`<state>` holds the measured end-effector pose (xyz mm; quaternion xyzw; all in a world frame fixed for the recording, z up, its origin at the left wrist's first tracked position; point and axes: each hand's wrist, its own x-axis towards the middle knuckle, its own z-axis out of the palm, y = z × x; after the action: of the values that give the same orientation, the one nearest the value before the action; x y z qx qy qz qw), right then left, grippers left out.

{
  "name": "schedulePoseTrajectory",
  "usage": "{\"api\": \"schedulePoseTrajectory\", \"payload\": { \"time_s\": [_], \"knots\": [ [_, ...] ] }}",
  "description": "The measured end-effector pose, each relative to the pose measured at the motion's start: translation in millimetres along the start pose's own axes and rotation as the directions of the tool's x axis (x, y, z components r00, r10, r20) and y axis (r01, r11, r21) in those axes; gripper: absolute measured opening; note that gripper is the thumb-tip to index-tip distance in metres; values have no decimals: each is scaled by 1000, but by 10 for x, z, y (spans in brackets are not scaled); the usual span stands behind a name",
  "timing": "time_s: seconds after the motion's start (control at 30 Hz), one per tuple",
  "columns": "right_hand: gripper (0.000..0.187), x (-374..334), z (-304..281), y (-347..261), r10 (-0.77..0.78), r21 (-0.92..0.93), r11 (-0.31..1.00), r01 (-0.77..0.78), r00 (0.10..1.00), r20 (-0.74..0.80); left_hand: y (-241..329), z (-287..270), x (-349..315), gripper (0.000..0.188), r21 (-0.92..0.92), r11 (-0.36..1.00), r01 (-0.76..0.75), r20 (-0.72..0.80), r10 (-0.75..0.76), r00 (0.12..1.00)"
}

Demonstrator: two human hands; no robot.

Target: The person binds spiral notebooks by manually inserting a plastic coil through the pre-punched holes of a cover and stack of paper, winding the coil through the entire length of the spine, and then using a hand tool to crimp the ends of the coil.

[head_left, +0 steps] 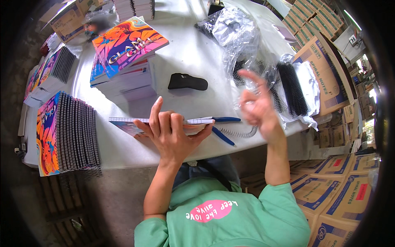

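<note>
My left hand (pixel 168 129) is closed around a notebook (pixel 135 127) with a colourful cover, holding it tilted on its long edge near the table's front edge. From its right end, a loose spiral coil (pixel 238 133) curves across the table below my right hand. The blue handles of a pair of pliers (pixel 224 136) stick out beside the notebook; the tool's head is hidden. My right hand (pixel 258 108) is raised to the right of the notebook, index finger stretched out and apart from the thumb. It is blurred, and nothing shows in it.
Stacks of colourful notebooks stand at the left (pixel 76 131) and back left (pixel 127 47). A black pouch-like object (pixel 187 82) lies mid-table. Black spiral coils (pixel 292 88), clear plastic (pixel 236 31) and an open carton (pixel 321 74) are at the right. More cartons (pixel 345 197) stand below.
</note>
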<state>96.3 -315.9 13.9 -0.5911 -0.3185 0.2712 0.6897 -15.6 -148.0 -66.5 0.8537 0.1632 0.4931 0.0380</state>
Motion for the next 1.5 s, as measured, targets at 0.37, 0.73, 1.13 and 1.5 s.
{"api": "schedulePoseTrajectory", "payload": {
  "time_s": [0.37,0.73,1.13,1.5],
  "knots": [
    [57,101,-74,-323,134,-316,947,-61,967,218,-101,-124,56,50,-88,996,-26,148,39,988],
    [22,210,121,99,-121,-610,753,246,963,239,-114,-141,33,42,-155,988,-21,126,41,991],
    [18,165,84,157,28,-512,855,86,977,210,-28,-153,35,39,-108,994,22,127,-8,992],
    [33,117,303,-36,-51,-685,681,261,949,311,-64,-138,48,53,-36,999,-19,130,24,991]
  ]
}}
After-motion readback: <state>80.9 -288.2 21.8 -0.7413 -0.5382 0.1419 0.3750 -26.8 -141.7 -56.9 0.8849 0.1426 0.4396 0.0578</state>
